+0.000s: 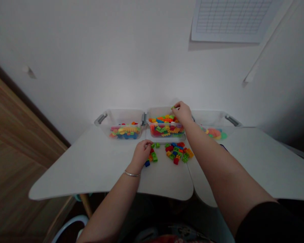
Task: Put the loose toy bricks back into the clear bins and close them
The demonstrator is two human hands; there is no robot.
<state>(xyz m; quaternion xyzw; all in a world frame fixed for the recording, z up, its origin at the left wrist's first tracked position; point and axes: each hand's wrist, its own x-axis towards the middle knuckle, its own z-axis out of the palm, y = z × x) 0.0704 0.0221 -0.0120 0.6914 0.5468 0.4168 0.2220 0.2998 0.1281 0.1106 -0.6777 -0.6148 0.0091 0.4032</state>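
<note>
Pinching green piece point(172, 108) | right hand point(183, 112) above middle bin point(155, 111) | left hand point(141, 152) lower

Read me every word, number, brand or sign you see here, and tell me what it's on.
No text is readable here.
Wall sheet: a grid; any entries are too faint or small to read.
Clear bins and toy blocks: no lettering visible.
Patterned clothing, bottom edge: too dark and blurred to tell if it bears letters.
</note>
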